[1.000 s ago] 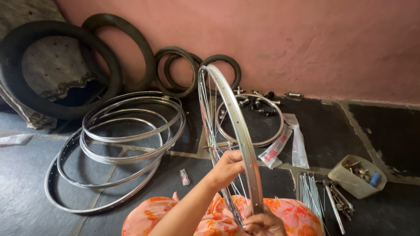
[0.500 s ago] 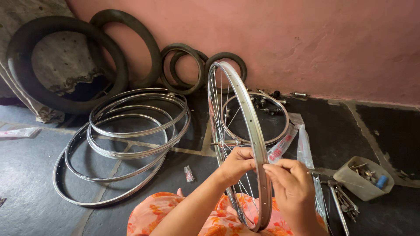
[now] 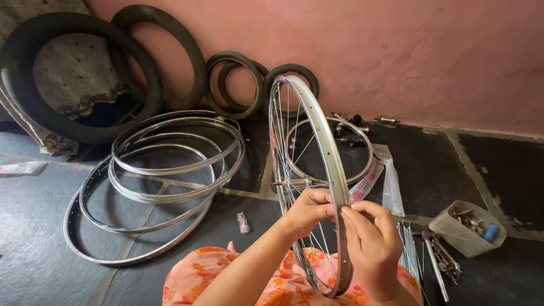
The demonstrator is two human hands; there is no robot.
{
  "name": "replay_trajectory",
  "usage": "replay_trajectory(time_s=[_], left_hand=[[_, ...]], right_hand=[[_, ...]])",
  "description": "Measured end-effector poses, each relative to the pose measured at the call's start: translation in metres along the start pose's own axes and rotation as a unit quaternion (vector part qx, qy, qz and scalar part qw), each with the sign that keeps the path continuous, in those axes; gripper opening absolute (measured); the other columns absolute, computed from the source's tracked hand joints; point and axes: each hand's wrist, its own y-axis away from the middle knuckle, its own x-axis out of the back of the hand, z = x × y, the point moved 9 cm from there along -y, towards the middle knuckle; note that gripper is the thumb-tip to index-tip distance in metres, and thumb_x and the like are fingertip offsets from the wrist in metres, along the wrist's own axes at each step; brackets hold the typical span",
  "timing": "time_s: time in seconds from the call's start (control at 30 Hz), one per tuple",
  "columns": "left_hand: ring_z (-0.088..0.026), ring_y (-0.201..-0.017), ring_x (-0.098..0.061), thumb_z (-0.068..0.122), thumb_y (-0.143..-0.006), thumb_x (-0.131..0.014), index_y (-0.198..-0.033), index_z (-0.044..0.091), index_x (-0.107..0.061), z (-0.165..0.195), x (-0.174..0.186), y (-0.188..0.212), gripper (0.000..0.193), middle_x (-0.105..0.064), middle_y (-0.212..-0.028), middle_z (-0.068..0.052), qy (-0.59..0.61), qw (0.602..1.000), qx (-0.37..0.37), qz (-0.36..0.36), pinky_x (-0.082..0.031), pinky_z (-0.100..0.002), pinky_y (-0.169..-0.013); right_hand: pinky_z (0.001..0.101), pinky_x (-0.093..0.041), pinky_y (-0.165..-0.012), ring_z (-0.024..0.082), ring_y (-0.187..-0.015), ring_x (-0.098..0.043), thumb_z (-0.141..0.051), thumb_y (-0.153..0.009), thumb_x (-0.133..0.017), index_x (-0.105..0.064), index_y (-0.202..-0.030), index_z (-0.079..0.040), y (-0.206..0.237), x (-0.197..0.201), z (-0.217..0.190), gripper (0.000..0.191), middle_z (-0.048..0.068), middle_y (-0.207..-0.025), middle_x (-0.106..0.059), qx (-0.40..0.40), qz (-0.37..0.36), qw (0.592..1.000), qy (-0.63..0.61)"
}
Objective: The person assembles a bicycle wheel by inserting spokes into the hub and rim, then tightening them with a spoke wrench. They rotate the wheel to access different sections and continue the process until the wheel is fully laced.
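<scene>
Bare rims (image 3: 153,187) are lying stacked on the floor to my left. My left hand (image 3: 309,209) is pinching spokes inside the upright wheel (image 3: 317,147) over my lap, while my right hand (image 3: 371,243) is pressing its fingertips together on the rim.

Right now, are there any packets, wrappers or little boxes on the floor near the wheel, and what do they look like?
Long plastic packet: on the floor just right of the upright wheel, clear with red and white print.
Clear plastic bag: flat beside that packet, see-through and crinkled.
Small wrapper: on the floor left of the wheel, whitish with a bit of red.
Open tub: far right on the floor, beige, holding small metal parts and something blue.
</scene>
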Motion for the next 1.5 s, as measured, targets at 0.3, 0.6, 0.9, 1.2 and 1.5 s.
replay_trajectory(time_s=[0.3,0.6,0.9,1.2,1.5], left_hand=[[-0.011,-0.088,-0.064,0.018,-0.097,-0.076,-0.107,0.001,-0.076,0.005,-0.002,0.001,0.020,-0.072,-0.100,-0.004,-0.044,0.999,0.019,-0.016,-0.053,-0.027,-0.081],[-0.012,-0.096,-0.064,0.018,-0.098,-0.072,-0.109,0.002,-0.074,0.010,-0.001,-0.001,0.020,-0.071,-0.102,-0.002,-0.038,0.998,0.027,-0.048,-0.052,-0.029,-0.093],[-0.019,-0.120,-0.056,0.009,-0.103,-0.067,-0.111,0.003,-0.072,0.063,-0.031,0.017,0.012,-0.065,-0.119,-0.007,-0.362,0.906,-0.217,0.029,-0.044,-0.032,-0.108],[-0.010,-0.104,-0.063,0.021,-0.107,-0.048,-0.117,0.004,-0.070,0.055,-0.020,0.031,0.029,-0.072,-0.109,-0.002,-0.176,0.968,-0.064,0.168,-0.049,-0.026,-0.097],[-0.011,-0.088,-0.061,0.020,-0.104,-0.052,-0.112,0.003,-0.067,0.112,-0.018,0.062,0.024,-0.067,-0.096,-0.005,-0.345,0.880,-0.110,0.308,-0.053,-0.027,-0.080]], right_hand=[[0.0397,-0.054,-0.082,0.030,-0.096,-0.066,0.009,-0.082,-0.076,-0.070,-0.108,0.005,0.013,-0.007,-0.032,0.027,0.013,-0.109,-0.064,0.152,0.012,0.982,0.114],[0.0367,-0.054,-0.079,0.027,-0.090,-0.067,0.007,-0.084,-0.075,-0.070,-0.109,0.000,0.006,-0.002,-0.016,0.026,0.012,-0.109,-0.063,0.083,0.014,0.995,0.050],[0.0376,-0.052,-0.074,0.026,-0.083,-0.065,0.007,-0.082,-0.074,-0.071,-0.109,0.000,0.005,-0.010,-0.022,0.028,0.010,-0.106,-0.065,0.085,-0.033,0.991,0.099],[0.0363,-0.054,-0.072,0.026,-0.082,-0.066,0.004,-0.084,-0.071,-0.068,-0.123,-0.003,0.007,-0.020,-0.025,0.040,0.013,-0.107,-0.061,0.050,-0.036,0.996,0.061],[0.0398,-0.057,-0.076,0.036,-0.088,-0.067,-0.003,-0.083,-0.067,-0.061,-0.129,0.005,0.031,-0.055,-0.052,0.047,0.022,-0.111,-0.063,0.109,-0.099,0.989,0.011]])
